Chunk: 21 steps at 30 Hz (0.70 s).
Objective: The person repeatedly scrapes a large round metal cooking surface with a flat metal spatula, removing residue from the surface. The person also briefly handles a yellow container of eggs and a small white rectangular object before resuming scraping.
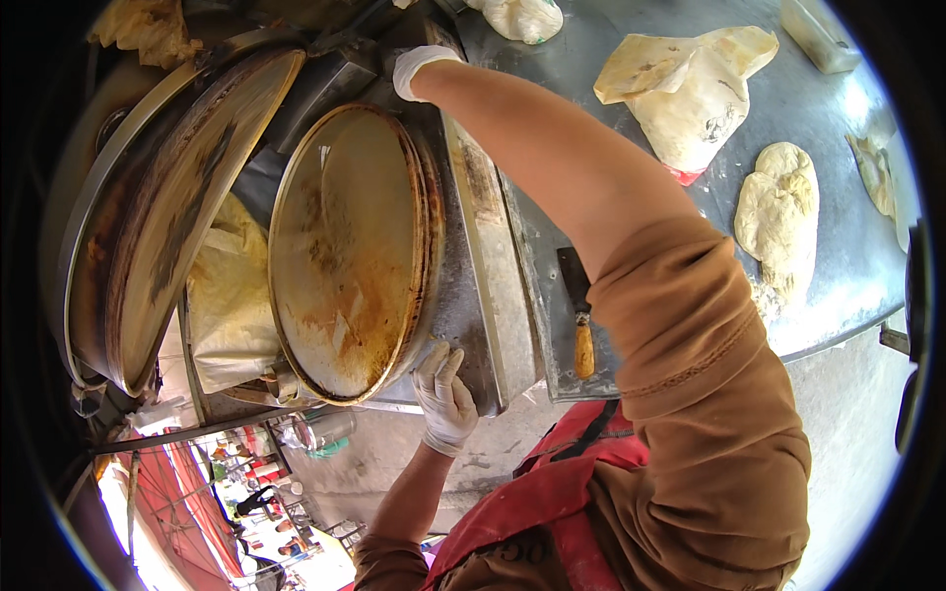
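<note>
A large round metal pan (344, 251), its surface stained brown, lies on the metal stove top. My left hand (445, 402), in a pale thin glove, is at the pan's near rim with its fingers bent; whether they grip the rim cannot be told. My right hand (425, 70), gloved too, reaches to the far end of the stove beyond the pan. Its fingers are hidden, so what it touches does not show. A bigger round metal plate (199, 221) with scorch marks stands tilted at the left. Beneath my right arm, a scraper with a wooden handle (584, 347) rests on the metal table.
The metal table (850, 266) at the right holds a long piece of dough (780, 214), a crumpled flour bag (687, 92) and a plastic container (820, 37). More dough in a bag (521, 18) is at the top. Yellowish sacking (233, 295) lies between plate and pan.
</note>
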### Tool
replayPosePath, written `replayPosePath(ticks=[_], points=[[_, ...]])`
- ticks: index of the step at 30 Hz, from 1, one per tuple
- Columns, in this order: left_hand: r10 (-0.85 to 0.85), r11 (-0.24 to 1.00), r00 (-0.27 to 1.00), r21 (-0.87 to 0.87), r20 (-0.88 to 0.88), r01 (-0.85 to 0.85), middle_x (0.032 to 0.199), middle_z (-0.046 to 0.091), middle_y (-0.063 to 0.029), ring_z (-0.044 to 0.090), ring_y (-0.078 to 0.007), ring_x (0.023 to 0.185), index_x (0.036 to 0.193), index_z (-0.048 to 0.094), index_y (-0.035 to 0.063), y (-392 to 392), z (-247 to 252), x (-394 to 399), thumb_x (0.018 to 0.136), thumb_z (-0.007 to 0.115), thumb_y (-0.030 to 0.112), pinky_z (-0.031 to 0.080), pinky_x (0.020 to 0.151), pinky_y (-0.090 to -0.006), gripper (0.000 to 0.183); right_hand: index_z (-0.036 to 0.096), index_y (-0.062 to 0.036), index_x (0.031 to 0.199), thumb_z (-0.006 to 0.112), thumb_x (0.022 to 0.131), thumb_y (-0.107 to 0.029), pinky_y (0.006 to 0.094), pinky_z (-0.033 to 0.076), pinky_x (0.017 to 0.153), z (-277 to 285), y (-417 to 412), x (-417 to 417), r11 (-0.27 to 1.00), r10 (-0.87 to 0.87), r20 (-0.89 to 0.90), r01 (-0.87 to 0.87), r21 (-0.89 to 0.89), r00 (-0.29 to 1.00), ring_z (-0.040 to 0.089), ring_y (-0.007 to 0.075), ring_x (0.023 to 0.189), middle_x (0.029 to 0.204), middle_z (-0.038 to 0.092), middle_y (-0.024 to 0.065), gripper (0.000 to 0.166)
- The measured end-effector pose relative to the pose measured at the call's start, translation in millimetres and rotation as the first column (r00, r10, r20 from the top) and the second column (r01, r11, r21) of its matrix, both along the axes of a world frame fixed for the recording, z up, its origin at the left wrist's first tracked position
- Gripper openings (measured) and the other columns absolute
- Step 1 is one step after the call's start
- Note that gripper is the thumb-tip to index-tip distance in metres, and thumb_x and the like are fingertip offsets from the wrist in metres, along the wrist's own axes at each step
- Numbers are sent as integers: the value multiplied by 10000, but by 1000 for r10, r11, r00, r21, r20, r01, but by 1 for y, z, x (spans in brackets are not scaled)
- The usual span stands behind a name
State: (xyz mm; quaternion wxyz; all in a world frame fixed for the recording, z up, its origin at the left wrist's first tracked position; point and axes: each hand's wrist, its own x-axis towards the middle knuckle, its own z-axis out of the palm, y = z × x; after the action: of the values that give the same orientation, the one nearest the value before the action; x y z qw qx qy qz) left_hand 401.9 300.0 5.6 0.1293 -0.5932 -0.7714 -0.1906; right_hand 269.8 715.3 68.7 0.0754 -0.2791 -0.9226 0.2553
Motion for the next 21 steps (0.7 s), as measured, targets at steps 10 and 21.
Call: replayPosePath(ticks=[10, 21], points=[[-13, 1000, 1000, 24, 5, 13, 1180, 545, -154, 534, -323, 1049, 1152, 587, 51, -2, -1, 0, 813, 489, -86, 405, 916, -428, 378, 676, -88, 1122, 550, 827, -90, 418, 513, 838, 17, -37, 15, 995, 17, 15, -15, -103, 1000, 625, 292, 1071, 1174, 647, 107, 320], [-70, 989, 996, 127, -50, 76, 1210, 521, -140, 507, -318, 1091, 1202, 535, 74, -8, -4, -6, 766, 538, -55, 388, 947, -435, 455, 626, -40, 853, 657, 729, -72, 334, 451, 431, -39, -105, 117, 768, 310, 360, -455, 451, 880, 599, 219, 512, 623, 617, 96, 132]])
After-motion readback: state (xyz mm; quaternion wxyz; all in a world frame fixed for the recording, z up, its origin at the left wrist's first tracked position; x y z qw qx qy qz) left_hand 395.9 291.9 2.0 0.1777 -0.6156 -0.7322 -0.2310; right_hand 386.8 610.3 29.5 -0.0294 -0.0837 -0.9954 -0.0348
